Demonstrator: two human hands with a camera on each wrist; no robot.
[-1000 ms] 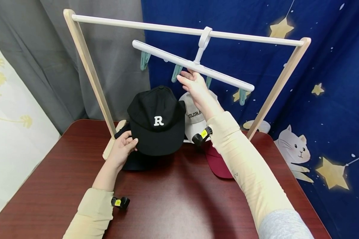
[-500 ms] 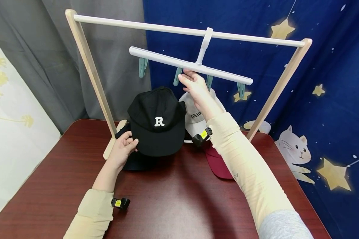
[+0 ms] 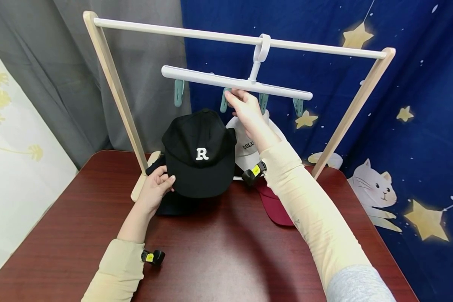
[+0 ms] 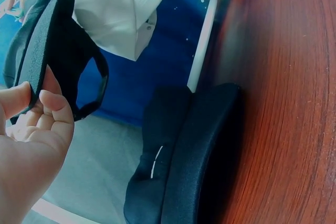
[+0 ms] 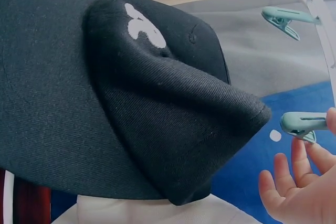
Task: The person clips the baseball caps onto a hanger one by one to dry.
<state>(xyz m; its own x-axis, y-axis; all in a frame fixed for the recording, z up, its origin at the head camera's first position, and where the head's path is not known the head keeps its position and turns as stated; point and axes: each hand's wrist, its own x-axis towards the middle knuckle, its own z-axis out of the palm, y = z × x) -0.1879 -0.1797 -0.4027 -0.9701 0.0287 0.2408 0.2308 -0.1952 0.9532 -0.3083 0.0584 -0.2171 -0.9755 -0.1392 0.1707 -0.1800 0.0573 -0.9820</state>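
My left hand point(image 3: 155, 189) pinches the brim's edge of a black cap point(image 3: 200, 138) with a white R, holding it up above the table. In the left wrist view, the thumb point(image 4: 14, 100) lies on one face of the brim and the fingers behind it. My right hand point(image 3: 249, 112) is raised beneath a white hanger bar point(image 3: 200, 76) fitted with several teal clips. Thumb and fingers pinch the second clip from the left point(image 3: 224, 100). Seen in the right wrist view, that clip point(image 5: 299, 123) points at the cap's crown, with a small gap between them.
The hanger hooks over the rail point(image 3: 154, 28) of a wooden rack. Behind the held cap hangs or stands a white cap point(image 3: 245, 161) with lettering. A dark cap point(image 4: 157, 161) and a burgundy cap point(image 3: 276, 209) are low down by the brown table point(image 3: 211, 256).
The hanger bar has swung toward level, its left end dropping and its right end rising. My right fingers have closed on the clip; my left hand and the black cap have barely moved.
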